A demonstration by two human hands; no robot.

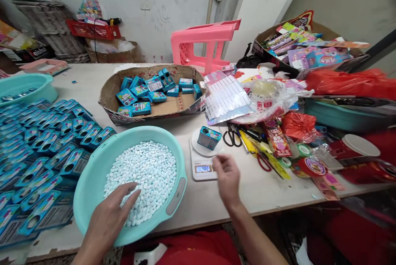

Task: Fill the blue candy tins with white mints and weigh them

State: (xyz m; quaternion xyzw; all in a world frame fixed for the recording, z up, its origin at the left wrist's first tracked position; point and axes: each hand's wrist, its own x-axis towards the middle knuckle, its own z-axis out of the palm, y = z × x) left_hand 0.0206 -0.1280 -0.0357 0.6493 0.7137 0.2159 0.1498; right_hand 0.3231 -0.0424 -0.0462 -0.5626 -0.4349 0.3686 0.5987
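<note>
My left hand (113, 209) reaches into a turquoise basin (83, 199) filled with small white and pale-blue candies (148, 170). Its thumb and fingers are apart, with the tips at the candies. Beside the white digital scale (201, 175) is my right hand (228, 176), fingers curled together; whatever may be between them is hidden. On the scale's round plate stands a small blue candy box (209, 138), apart from the hand. The lit display can be seen, but its digits are blurred.
Rows of open blue boxes (46, 166) fill the left side. A cardboard tray (161, 112) behind the basin holds several boxes. Black scissors (232, 136), red-handled scissors (264, 162) and tape rolls (305, 150) lie to the right. A pink stool (201, 36) stands behind.
</note>
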